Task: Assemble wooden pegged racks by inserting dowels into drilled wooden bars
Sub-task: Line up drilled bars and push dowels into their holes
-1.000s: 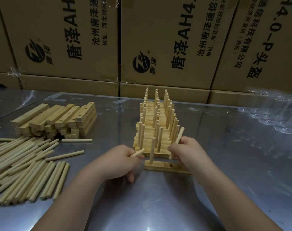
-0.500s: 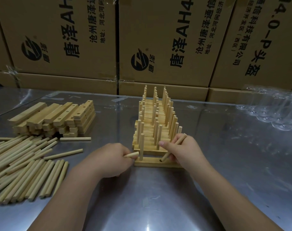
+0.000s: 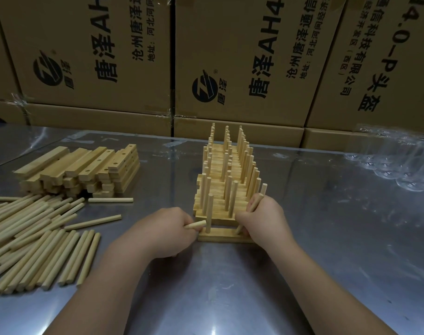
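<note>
A drilled wooden bar (image 3: 221, 235) lies flat on the metal table in front of a long row of finished pegged racks (image 3: 226, 172). One dowel (image 3: 209, 212) stands upright in the bar's left hole. My left hand (image 3: 162, 232) grips a spare dowel (image 3: 197, 224) whose tip points at that upright peg. My right hand (image 3: 263, 220) holds another dowel (image 3: 254, 204) slanted down toward the bar's right end; its lower tip shows below my fingers, and whether it sits in a hole is hidden.
Loose dowels (image 3: 36, 235) lie in a heap at the left. Behind them is a stack of drilled bars (image 3: 82, 170). Clear plastic wrap (image 3: 399, 163) lies at the right. Cardboard boxes (image 3: 242, 59) wall off the table's far edge.
My right hand has swung its dowel from the bar's middle to the right end and lowered it. My left hand has stayed by the upright peg. The camera view has shifted slightly.
</note>
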